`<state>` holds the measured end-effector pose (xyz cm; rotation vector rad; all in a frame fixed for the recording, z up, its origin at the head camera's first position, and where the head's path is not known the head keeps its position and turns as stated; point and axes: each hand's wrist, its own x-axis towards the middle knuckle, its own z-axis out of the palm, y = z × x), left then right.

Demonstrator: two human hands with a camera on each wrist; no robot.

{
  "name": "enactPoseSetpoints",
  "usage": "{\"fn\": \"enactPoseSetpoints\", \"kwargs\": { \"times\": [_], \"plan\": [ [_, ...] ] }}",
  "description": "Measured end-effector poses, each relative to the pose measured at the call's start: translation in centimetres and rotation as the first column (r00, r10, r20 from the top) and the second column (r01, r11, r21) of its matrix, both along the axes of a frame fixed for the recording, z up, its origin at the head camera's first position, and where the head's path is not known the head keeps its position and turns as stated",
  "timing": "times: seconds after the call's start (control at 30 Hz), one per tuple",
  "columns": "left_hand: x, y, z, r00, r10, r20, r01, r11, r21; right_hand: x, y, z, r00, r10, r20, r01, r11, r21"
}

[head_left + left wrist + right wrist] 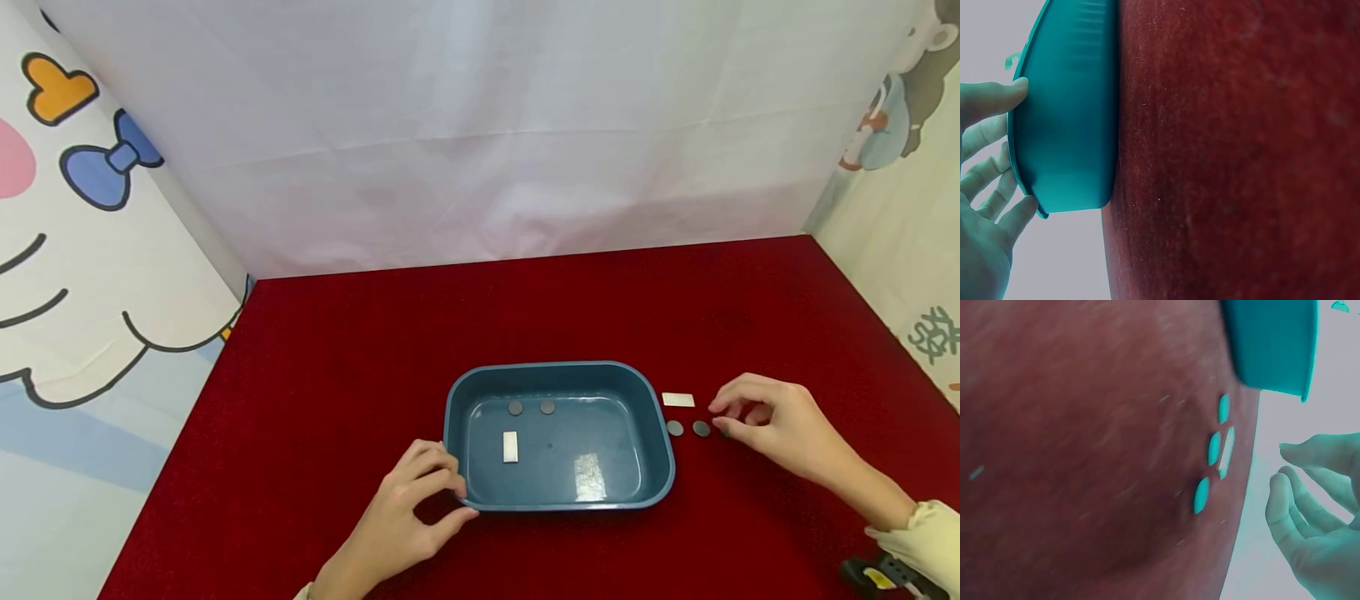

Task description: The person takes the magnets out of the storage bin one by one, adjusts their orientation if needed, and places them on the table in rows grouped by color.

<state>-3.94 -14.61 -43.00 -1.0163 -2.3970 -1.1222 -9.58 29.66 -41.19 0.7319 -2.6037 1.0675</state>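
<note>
Discs (701,428) number five, white blocks (678,400) two; left grip (408,504) grasps one tray (555,507), right grip (780,427) is empty.

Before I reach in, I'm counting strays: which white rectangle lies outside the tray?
The white rectangle on the red cloth, between the blue tray and the right hand; the other white rectangle lies inside the tray, near two gray discs.

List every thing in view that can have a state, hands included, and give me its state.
Blue tray: upright, uncovered
Two grey discs in tray: lying flat, apart
White piece in tray: lying flat
White piece outside tray: lying flat
Three grey discs outside tray: lying flat, apart
Left hand: gripping tray's near left corner
Right hand: fingers bent, holding nothing visible
</note>
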Motion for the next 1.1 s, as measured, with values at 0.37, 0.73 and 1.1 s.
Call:
{"fn": "enactPoseSetpoints", "kwargs": {
  "times": [0.37, 0.73, 1.1],
  "plan": [
    [0.1, -0.1, 0.1, 1.0, -0.004, -0.003, 0.004, 1.0, -0.014, 0.1, -2.6, 2.4, 0.982, 0.033, 0.183, -0.01, 0.992, -0.122],
    [0.2, 0.0, 0.1, 1.0, -0.002, -0.017, 0.002, 1.0, -0.008, -0.2, -5.0, 3.6, 0.98, 0.071, 0.187, -0.052, 0.993, -0.107],
    [0.0, 0.1, 0.1, 1.0, -0.006, -0.028, 0.006, 1.0, 0.002, -0.8, -6.2, 3.6, 0.98, 0.154, 0.122, -0.133, 0.977, -0.168]
  ]
}}
